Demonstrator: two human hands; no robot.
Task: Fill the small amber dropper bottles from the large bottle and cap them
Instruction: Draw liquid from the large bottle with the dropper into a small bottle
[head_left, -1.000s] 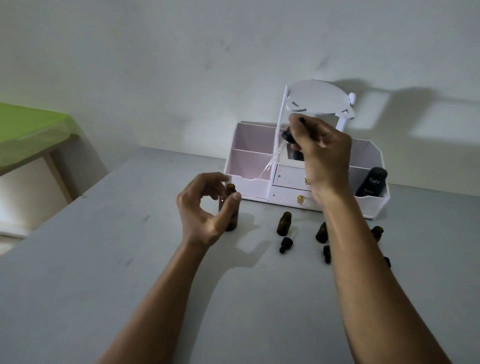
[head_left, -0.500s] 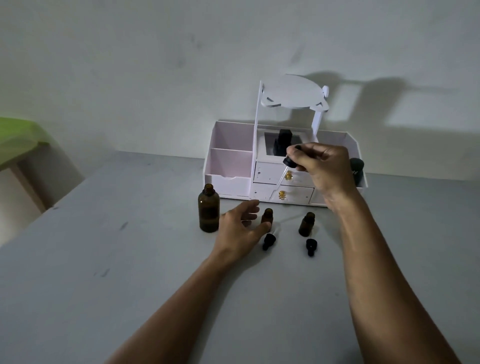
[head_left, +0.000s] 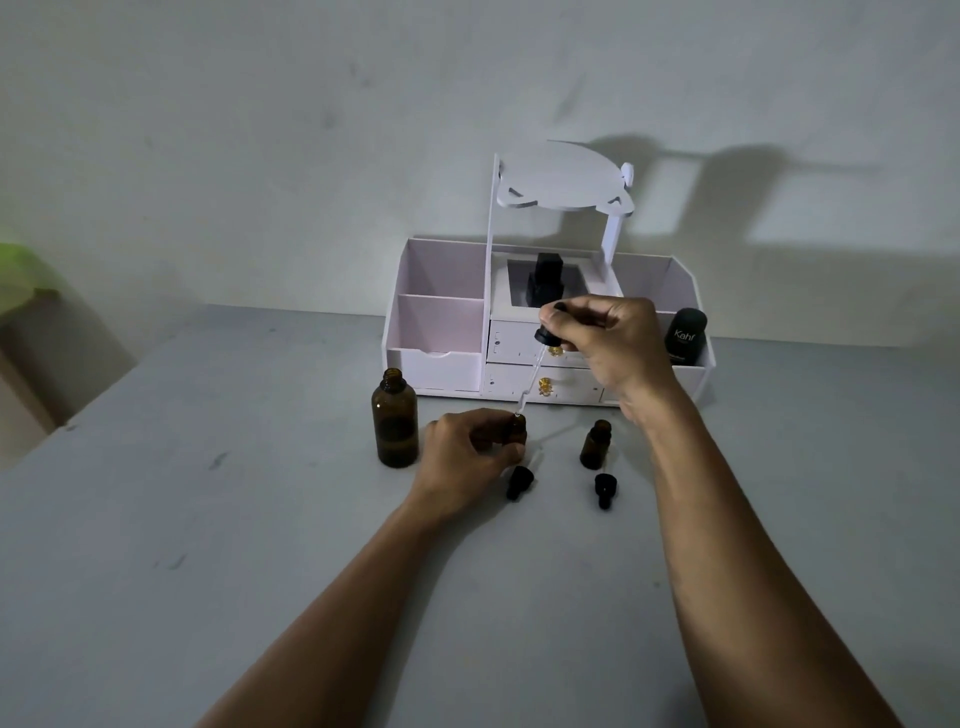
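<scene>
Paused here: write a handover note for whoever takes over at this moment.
Left hand grips one small amber bottle on the table.
Right hand pinches a dropper, its glass tip at that bottle's mouth.
Large amber bottle stands open beside the left hand.
Second small bottle uncapped; two dropper caps lie in front.
Nothing capped; fill levels unreadable.
Left: fill both, cap both.

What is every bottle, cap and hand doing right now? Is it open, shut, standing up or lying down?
Large amber bottle, upright, uncapped.
Left small bottle, upright, uncapped, gripped by left hand.
Right small bottle, upright, uncapped, untouched.
Dropper, tilted, pinched by right hand, tip at left small bottle's mouth.
Left dropper cap, lying on table.
Right dropper cap, lying on table.
Organizer drawers, shut.
</scene>
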